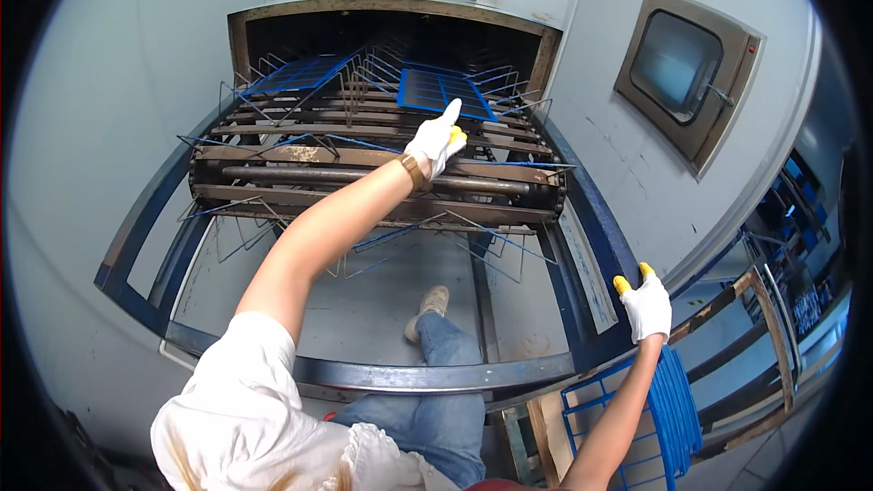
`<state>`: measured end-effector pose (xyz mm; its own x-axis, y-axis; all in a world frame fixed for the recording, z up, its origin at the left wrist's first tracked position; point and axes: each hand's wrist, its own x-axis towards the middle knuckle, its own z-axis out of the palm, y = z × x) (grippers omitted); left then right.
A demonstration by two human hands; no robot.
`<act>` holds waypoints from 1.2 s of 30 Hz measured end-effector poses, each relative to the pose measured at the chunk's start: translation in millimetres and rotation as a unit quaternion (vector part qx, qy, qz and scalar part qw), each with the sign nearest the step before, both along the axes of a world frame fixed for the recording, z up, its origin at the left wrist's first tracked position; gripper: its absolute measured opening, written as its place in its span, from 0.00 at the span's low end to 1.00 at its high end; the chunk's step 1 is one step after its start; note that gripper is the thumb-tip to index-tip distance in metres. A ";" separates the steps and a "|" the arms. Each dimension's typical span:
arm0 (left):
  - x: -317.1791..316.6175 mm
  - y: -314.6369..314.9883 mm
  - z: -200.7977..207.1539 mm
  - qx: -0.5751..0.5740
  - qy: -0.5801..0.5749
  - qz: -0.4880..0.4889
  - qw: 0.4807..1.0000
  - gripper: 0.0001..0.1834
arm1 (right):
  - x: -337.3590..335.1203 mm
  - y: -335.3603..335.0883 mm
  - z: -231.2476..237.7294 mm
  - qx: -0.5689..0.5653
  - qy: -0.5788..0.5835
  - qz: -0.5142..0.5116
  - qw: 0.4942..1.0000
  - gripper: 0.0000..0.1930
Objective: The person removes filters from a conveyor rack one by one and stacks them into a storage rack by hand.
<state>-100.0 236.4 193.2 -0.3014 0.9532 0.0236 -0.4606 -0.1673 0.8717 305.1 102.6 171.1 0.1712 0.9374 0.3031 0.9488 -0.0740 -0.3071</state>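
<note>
Just beyond our left hand (437,138), a blue grid panel (443,92) is lying on the wire holders of the conveyor (364,177) at the mouth of the oven tunnel (391,23). We are stretching that gloved hand out, fingers mostly spread and one pointing, touching the panel's near edge, probably to seat it. Our right hand (644,305) is resting on the blue frame rail (600,245), holding nothing, likely for balance, just above a stack of blue panels (677,409).

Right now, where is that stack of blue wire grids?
In the head view it sits at lower right: the stack of blue wire grids stands on edge just below the right hand, beside the machine's blue frame.
</note>
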 end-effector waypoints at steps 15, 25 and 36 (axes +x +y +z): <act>4.7 65.5 6.2 0.048 -0.215 0.034 0.975 0.08 | 9.6 1.9 -1.5 0.017 0.029 0.013 0.999 0.33; -141.2 -37.2 94.8 0.148 0.722 0.182 0.651 0.15 | 10.2 6.0 -6.6 0.024 0.042 0.012 0.999 0.32; -288.8 -78.1 77.1 0.145 -0.099 0.086 0.981 0.18 | 6.6 3.7 -2.9 0.021 0.019 0.011 1.000 0.31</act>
<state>-388.8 158.2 270.3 -0.4834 0.8496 0.2112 -0.5591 -0.4853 0.6722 311.8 106.4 168.1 0.1637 0.9278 0.3351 0.9373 -0.0404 -0.3461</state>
